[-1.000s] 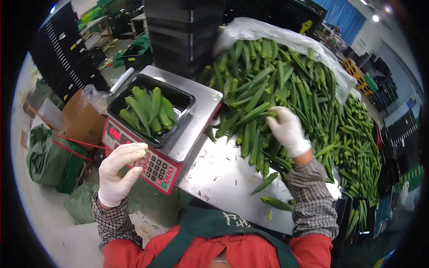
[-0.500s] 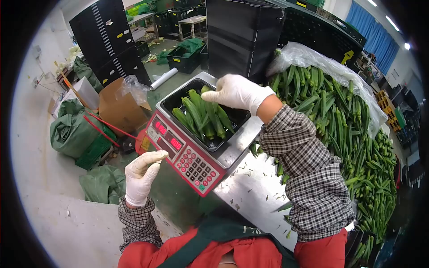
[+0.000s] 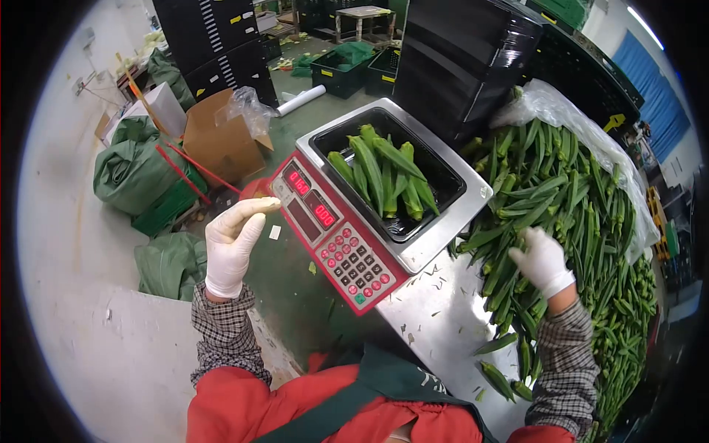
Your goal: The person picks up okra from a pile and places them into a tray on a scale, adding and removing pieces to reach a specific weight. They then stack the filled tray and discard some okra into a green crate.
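Observation:
My right hand [image 3: 545, 263], in a white glove, is over the large okra heap [image 3: 583, 214], its fingers loosely curled and apart with no okra visible in them. To the left of the scale, my gloved left hand [image 3: 235, 240] is raised, fingers stretched out and thumb apart, holding nothing I can see. Between them, a black tray [image 3: 443, 181] rests on the steel pan of the red digital scale [image 3: 336, 229]. Several green okra pods [image 3: 384, 173] lie in the tray. The red digits are lit.
Loose okra [image 3: 496, 375] and trimmings lie on the steel table [image 3: 428, 317]. Tall black crates [image 3: 461, 66] stand behind the scale. A cardboard box [image 3: 221, 140], green sacks [image 3: 133, 170] and a white roll [image 3: 301, 100] are on the floor at left. Clear plastic [image 3: 569, 111] edges the heap.
My right hand has left the okra in the tray and moved right, onto the heap. My left hand stays raised by the scale. The view has shifted.

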Available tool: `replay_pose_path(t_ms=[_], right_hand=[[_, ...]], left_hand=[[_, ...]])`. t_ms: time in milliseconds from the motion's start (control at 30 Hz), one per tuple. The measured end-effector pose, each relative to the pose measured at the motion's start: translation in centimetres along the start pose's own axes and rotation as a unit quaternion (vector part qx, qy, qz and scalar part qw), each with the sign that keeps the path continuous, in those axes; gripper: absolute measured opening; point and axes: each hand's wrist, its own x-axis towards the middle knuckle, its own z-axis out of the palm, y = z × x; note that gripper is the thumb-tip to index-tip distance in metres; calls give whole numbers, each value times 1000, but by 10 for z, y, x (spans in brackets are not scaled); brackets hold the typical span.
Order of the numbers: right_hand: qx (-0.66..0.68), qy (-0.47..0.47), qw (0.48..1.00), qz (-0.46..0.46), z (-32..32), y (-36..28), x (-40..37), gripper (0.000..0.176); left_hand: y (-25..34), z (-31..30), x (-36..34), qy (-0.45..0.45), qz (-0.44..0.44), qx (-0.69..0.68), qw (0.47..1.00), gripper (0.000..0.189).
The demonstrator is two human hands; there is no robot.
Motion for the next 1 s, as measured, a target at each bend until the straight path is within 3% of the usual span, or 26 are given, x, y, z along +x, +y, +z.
replay_pose_path(t_ms=[67, 300, 467, 600, 767, 800, 900, 1000], right_hand=[[-48, 0, 999, 6, 23, 0, -11, 41], [-33, 44, 998, -24, 28, 12, -11, 23], [30, 157, 987, -6, 24, 36, -6, 12], [72, 178, 981, -9, 12, 20, -3, 8], [-28, 182, 978, -103, 20, -4, 11, 20], [-70, 150, 983, -84, 21, -7, 13, 27], [-146, 179, 972, -35, 34, 16, 22, 31], [-129, 224, 959, -113, 30, 35, 25, 27]], left_hand=[[-2, 1, 1, 2, -2, -14, 1000, 20], [-3, 5, -3, 0, -14, -6, 1000, 19], [-4, 10, -3, -6, -8, 44, 999, 21], [-12, 16, 0, -20, -20, 6, 1000, 21], [-13, 29, 3, -33, 12, 2, 999, 21], [-11, 29, 3, -37, 5, -2, 999, 21], [-12, 23, 0, -29, -20, -17, 999, 20], [-13, 19, -1, -28, -8, 4, 1000, 20]])
